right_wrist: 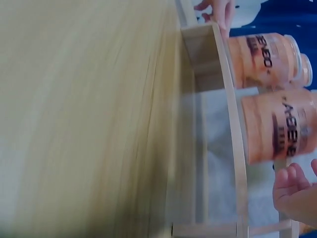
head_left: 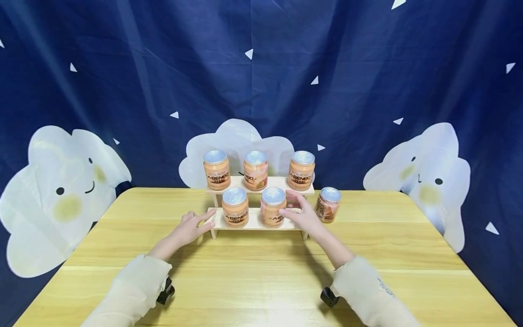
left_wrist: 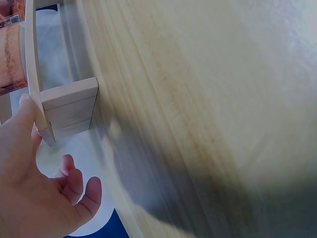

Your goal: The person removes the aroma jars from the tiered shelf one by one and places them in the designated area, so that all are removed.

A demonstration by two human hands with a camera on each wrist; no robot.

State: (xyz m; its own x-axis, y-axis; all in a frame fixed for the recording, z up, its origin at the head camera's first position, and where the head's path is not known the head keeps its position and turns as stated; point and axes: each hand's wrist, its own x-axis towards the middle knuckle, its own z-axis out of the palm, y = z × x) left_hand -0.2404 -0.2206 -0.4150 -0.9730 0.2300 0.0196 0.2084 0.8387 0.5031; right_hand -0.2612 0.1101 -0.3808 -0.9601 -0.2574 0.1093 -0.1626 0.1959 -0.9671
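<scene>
My left hand (head_left: 189, 229) is at the left end of the lower tier of a wooden stand (head_left: 255, 225), pinching the board's end between thumb and finger. Its other fingers curl loosely in the left wrist view. On that tier stand two orange jars with silvery lids, a left jar (head_left: 235, 213) and a right jar (head_left: 273, 214). My right hand (head_left: 304, 215) is at the right side of the right jar, thumb and fingers apart. In the right wrist view its fingertips (right_wrist: 292, 178) are close beside the jar; whether they touch cannot be told.
Three similar jars stand on the upper tier: left (head_left: 217, 175), middle (head_left: 256, 175) and right (head_left: 301, 175). Another jar (head_left: 328, 206) stands on the wooden table (head_left: 261, 268) just right of the stand. Behind hangs a dark blue curtain (head_left: 367, 68) with cloud pictures.
</scene>
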